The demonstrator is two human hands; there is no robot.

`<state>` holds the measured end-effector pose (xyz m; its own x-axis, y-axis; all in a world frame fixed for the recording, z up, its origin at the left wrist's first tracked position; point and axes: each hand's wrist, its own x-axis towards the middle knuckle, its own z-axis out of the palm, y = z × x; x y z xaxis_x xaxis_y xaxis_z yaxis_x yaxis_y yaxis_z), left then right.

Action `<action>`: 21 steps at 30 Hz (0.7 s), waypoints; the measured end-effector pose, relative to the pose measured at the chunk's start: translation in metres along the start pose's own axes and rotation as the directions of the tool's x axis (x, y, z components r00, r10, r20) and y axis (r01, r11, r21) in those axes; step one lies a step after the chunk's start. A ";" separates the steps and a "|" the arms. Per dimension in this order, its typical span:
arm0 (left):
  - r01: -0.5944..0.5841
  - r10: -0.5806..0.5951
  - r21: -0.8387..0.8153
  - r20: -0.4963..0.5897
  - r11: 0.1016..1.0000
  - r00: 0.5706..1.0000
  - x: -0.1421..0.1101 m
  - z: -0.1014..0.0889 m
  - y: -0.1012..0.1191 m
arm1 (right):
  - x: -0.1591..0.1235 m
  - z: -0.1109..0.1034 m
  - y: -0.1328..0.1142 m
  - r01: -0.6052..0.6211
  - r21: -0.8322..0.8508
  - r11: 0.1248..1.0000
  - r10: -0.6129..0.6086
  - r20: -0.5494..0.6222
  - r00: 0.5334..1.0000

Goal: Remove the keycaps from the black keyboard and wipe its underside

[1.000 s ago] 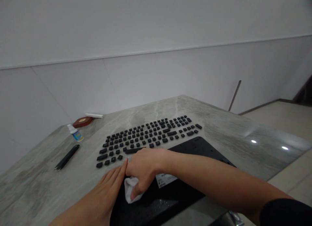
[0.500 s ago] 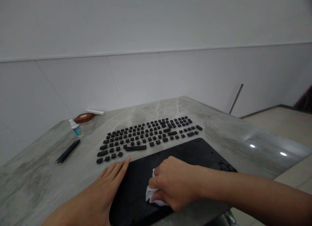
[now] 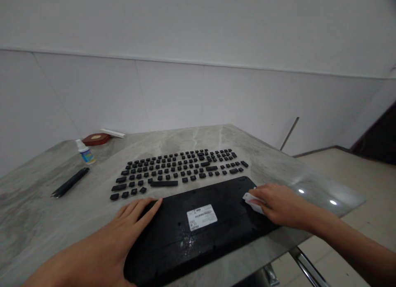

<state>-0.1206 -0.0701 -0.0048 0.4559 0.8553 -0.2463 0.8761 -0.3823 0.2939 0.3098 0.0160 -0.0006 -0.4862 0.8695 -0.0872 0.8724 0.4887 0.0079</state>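
Observation:
A black keyboard base (image 3: 167, 233) lies face down, with a white label (image 3: 202, 217) on its back and wet droplets below the label. My left hand (image 3: 123, 229) grips its left end, index finger along the far edge and thumb low near the front corner. At the right end, my right hand (image 3: 272, 204) is closed on a crumpled white tissue (image 3: 255, 202), pressed to the casing. Loose black keycaps (image 3: 173, 169) lie in rows just beyond the base, among them a long space bar (image 3: 163, 183).
Further left on the marbled table (image 3: 27, 221) stand a white-capped spray bottle (image 3: 86, 151) and a dark slim bar-like object (image 3: 70, 182). A red-brown box (image 3: 96, 139) and a white strip (image 3: 112, 133) are near the wall. The table's right edge drops to a tiled floor.
My right hand has carried the tissue rightward across the base to its right end, uncovering the label and wet patch. My left hand stays at the left end. The view has shifted slightly.

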 end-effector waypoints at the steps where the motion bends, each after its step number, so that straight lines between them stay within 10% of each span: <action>1: -0.013 0.013 -0.002 -0.009 1.000 1.000 0.000 0.001 -0.001 | 0.002 -0.002 -0.002 -0.005 -0.031 1.000 0.006 0.029 1.000; 12: -0.121 0.125 0.060 -0.056 0.991 0.991 0.005 0.009 -0.010 | 0.066 -0.024 -0.094 0.251 -0.098 0.963 -0.254 -0.018 0.967; 21: -0.235 0.242 0.058 -0.222 0.970 0.945 0.007 0.029 -0.035 | 0.086 -0.020 -0.185 0.509 -0.014 0.860 -0.508 -0.108 0.855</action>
<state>-0.1432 -0.0609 -0.0434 0.6080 0.7928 0.0431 0.7518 -0.5923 0.2898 0.1057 0.0025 0.0107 -0.8639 0.5028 0.0293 0.5023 0.8644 -0.0236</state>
